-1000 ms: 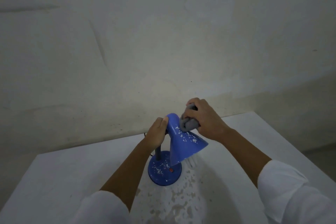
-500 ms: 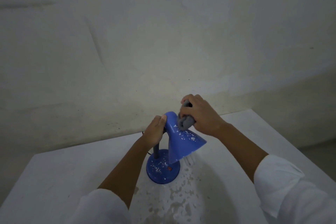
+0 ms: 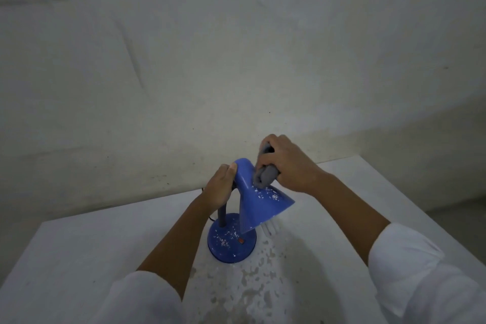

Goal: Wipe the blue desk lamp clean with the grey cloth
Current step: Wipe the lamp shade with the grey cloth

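The blue desk lamp (image 3: 259, 208) stands on the white table (image 3: 79, 258), its cone shade tilted down to the right and its round base speckled with white flecks. My left hand (image 3: 219, 187) grips the top of the lamp's neck behind the shade. A bunched grey cloth (image 3: 265, 175) is pressed on the upper part of the shade, and my right hand (image 3: 286, 163) is closed around it. White flecks remain on the shade below the cloth.
A pale wall rises just behind the table's far edge. White flecks and wet-looking patches lie on the table in front of the lamp base. A dark cord leaves the base toward the wall. The table's right edge drops to the floor.
My right hand has slid the cloth up the shade toward its narrow top. The left hand keeps its hold on the neck.
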Tool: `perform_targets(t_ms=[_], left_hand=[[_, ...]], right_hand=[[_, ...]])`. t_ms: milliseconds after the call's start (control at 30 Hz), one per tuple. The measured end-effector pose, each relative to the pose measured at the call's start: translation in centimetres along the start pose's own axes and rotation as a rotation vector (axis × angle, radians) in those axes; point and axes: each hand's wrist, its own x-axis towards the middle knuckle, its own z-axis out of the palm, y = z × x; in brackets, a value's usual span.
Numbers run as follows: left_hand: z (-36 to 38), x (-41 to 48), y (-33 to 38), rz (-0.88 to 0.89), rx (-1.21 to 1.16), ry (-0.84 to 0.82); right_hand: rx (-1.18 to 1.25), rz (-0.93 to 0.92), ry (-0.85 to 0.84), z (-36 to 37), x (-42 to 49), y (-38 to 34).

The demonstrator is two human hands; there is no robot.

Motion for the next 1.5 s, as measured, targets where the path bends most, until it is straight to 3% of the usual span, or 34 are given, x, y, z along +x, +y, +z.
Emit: perform_targets(t_ms=[67, 233, 433, 567, 667, 733, 833, 933, 1200, 1300, 1367, 1500], left_hand=[[0.0, -0.4, 0.2, -0.025, -0.009, 0.009], [0.1, -0.6, 0.5, -0.021, -0.060, 0.018], [0.3, -0.1, 0.8, -0.026, 0.014, 0.079], [0.3, -0.5, 1.3, -0.033, 0.080, 0.055], [0.5, -0.3, 1.3, -0.053, 0.108, 0.058], [0.6, -0.3, 1.2, -0.048, 0.103, 0.081], [0.8, -0.3, 1.1, -0.050, 0.102, 0.108], [1.1, -0.1, 0.9, -0.013, 0.093, 0.119], [1.3, 0.0, 0.9, -0.033, 0.127, 0.105], [1.3, 0.2, 0.9, -0.057, 0.135, 0.100], [1.2, 0.3, 1.0, -0.083, 0.133, 0.099], [1.3, 0.4, 1.0, -0.065, 0.146, 0.094]], right_hand=[[-0.132, 0.107, -0.059, -0.7, -0.2, 0.8], [0.369, 0.171, 0.152, -0.2, 0.0, 0.0], [0.457, 0.213, 0.093, 2.6, -0.6, -0.3], [0.443, 0.258, -0.094, 2.6, -2.7, 1.5], [0.112, 0.274, -0.389, 0.9, -3.5, 3.1], [-0.054, 0.347, -0.465, 0.0, -3.5, 3.4], [0.261, 0.431, -0.201, -0.3, -2.8, 2.4], [0.529, 0.397, 0.000, 0.0, -1.7, 0.5], [0.609, 0.285, -0.126, 0.4, -4.6, 1.6], [0.389, 0.315, -0.306, -0.9, -5.2, 3.7], [0.327, 0.373, -0.231, -0.8, -5.0, 4.9], [0.511, 0.408, 0.025, 0.2, -3.8, 2.9]])
